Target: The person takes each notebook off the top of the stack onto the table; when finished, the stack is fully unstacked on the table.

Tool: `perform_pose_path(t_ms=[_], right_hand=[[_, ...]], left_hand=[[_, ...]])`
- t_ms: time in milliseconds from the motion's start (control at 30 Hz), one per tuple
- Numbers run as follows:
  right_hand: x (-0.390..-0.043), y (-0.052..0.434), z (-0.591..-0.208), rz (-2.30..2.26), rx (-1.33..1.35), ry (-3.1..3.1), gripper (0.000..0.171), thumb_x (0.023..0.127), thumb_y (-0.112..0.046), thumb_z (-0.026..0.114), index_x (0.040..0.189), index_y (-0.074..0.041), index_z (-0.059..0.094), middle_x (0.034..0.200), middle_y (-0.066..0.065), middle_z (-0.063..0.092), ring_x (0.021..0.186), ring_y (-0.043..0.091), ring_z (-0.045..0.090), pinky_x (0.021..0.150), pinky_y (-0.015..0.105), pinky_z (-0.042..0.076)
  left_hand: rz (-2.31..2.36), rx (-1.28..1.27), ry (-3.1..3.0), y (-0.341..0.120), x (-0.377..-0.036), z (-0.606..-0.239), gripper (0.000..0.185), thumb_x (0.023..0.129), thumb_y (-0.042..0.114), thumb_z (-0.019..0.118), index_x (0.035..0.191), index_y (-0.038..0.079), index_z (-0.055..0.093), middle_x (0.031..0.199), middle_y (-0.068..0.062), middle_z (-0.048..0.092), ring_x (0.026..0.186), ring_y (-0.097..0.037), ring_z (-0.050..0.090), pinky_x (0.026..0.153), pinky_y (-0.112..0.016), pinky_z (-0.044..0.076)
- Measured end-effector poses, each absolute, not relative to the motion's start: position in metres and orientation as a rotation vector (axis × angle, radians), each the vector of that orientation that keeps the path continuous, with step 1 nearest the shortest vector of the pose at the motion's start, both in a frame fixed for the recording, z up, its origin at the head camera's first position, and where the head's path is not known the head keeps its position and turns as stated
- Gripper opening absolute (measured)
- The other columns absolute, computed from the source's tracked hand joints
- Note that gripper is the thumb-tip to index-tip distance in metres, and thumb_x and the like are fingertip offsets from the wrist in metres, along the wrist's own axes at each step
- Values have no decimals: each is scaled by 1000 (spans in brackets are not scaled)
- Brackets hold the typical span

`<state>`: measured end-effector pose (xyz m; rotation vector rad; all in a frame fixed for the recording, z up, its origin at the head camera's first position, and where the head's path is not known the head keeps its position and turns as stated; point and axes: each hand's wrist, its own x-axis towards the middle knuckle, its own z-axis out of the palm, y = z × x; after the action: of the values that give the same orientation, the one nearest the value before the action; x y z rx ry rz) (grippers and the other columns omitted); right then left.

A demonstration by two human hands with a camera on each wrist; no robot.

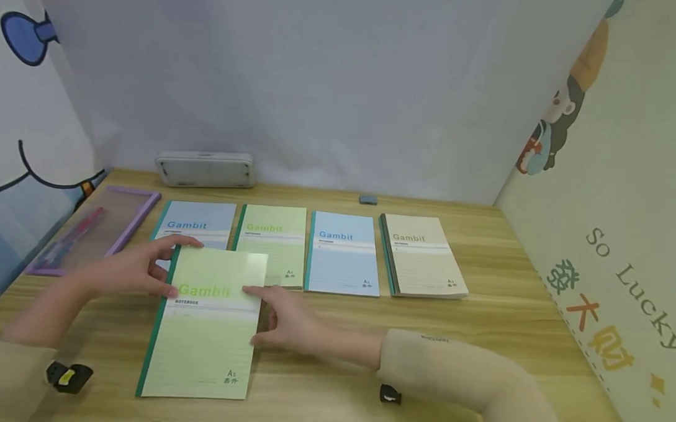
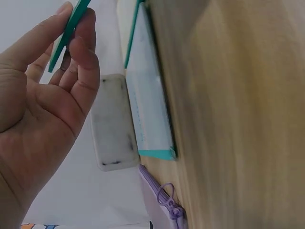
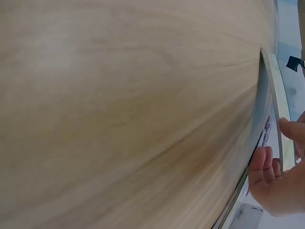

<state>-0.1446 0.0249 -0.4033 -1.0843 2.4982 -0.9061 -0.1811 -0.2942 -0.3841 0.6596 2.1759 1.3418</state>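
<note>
Both hands pinch a green Gambit notebook (image 1: 205,321) by its side edges: left hand (image 1: 126,269) at the spine, right hand (image 1: 289,324) opposite. Gripped thus, it hangs level over the wooden table (image 1: 507,316), just before four notebooks in a row (image 1: 314,250).

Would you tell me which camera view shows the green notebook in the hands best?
The head view: the green notebook shows its whole cover between the left hand and right hand. The left wrist view catches only its teal spine edge; the right wrist view only a thin edge.
</note>
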Motion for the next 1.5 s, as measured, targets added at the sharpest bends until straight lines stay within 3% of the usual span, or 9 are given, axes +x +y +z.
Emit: perform_pose_path(t_ms=[200,400,733,1033,1200,1500], right_hand=[[-146,11,-410,-795,-1141,2505,79,73,-25,82,140,-9,44,95,-4,59,68,0,49,65,9,40],[-144,0,-418,-758,-1131,2456,78,71,-26,84,138,-9,47,92,-9,64,80,-7,54,74,7,40],[-135,-20,-422,-592,-1109,2435,76,71,-33,83,136,-17,48,82,-16,60,72,-10,52,63,6,39],[-132,-43,-419,-490,-1114,2411,74,73,-38,80,137,-20,46,86,-16,58,74,-8,51,62,7,39],[-134,-56,-418,-488,-1120,2397,72,75,-37,79,136,-19,47,89,-15,59,75,-8,51,63,6,39],[-146,-69,-422,-421,-1208,2347,75,74,-39,79,138,-19,46,81,-15,57,72,-8,51,62,5,39]], left_hand=[[1113,723,2421,-301,-178,-395,76,78,23,77,139,11,33,99,-12,54,71,-12,56,59,-27,50],[955,712,2507,-307,-175,-400,75,72,33,81,133,13,42,78,-5,46,64,-9,41,53,-25,39],[590,730,2638,-315,-162,-402,80,61,53,82,124,15,51,98,3,54,78,-9,41,69,-27,38],[541,674,2627,-330,-158,-408,80,58,48,85,123,14,52,104,-1,53,83,-12,42,70,-26,40],[555,587,2611,-341,-158,-411,80,57,39,87,124,14,52,94,-2,45,79,-16,39,64,-26,37],[542,534,2614,-353,-160,-413,81,57,40,87,125,12,52,102,-5,46,86,-19,42,70,-29,41]])
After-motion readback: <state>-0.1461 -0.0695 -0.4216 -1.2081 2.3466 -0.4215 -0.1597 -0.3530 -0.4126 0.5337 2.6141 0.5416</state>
